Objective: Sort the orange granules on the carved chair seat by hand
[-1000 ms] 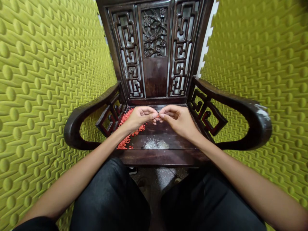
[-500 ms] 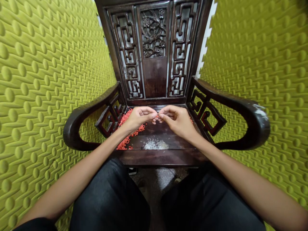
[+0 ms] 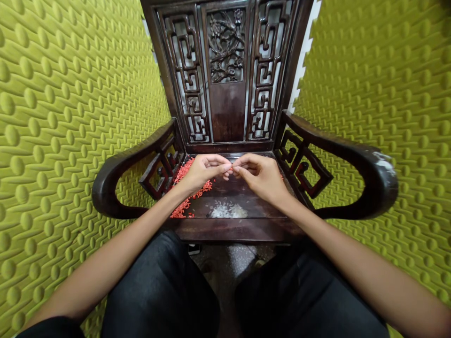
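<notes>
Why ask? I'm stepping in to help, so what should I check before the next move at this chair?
1. Fingers of the left hand and right hand pinched together above the wooden chair seat: ok.
2. Anything held between those fingers: cannot tell, too small to see.
3. Orange-red grains along the seat's left side, apart from the white grains: ok.
4. Stray orange-red grains beside the right hand, away from the main spread: not ok.
5. Orange-red grains kept back from the seat's front edge: not ok, they nearly reach it.
</notes>
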A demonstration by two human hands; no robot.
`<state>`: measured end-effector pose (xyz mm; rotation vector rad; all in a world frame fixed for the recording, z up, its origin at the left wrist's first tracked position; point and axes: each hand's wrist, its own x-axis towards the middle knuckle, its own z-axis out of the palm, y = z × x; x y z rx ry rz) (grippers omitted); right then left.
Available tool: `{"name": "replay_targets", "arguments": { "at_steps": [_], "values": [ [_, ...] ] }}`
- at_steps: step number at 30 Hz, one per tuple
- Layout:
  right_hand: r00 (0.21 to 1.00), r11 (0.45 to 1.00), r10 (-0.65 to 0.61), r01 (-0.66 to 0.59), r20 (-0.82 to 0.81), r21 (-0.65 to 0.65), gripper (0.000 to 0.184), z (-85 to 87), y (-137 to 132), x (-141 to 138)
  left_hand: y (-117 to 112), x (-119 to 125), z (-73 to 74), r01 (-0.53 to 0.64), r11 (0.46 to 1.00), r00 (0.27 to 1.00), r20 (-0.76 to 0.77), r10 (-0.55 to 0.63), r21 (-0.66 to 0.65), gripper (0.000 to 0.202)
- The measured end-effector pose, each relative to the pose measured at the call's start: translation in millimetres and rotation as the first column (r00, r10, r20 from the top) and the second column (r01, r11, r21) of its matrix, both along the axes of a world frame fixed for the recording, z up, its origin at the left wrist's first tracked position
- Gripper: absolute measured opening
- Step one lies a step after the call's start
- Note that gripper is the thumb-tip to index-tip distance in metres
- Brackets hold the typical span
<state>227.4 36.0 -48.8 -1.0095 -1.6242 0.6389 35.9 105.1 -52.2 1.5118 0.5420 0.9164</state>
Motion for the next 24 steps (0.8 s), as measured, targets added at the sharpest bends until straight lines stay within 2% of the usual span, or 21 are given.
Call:
{"name": "replay_targets", "arguments": {
  "at_steps": [4,8,14,24],
  "values": [
    [0.996,0.994,-0.055,0.047,0.077,0.097,0.01,2.4,-1.5,2.4,-3.0,1.5,2.8,-0.006,0.999,1.0,0.018,0.006,-0.039,0.036],
    [0.989,0.989,-0.079,0.061,0.128,0.137,0.01,7.1,-2.1,4.7,-7.6,4.5,7.1,0.005,0.997,0.999,0.042,-0.002,-0.081,0.037],
    [0.99,0.981,-0.075,0.052,0.121,0.185,0.009,8.8,-1.5,5.3,-11.4,6.7,9.9,0.046,0.99,0.995,0.091,-0.033,-0.135,0.034],
    [0.977,0.962,-0.14,0.096,0.161,0.254,0.01,9.5,-2.9,8.3,-15.1,6.0,10.4,-0.007,0.987,0.997,0.071,0.019,-0.16,0.035]
  ]
}}
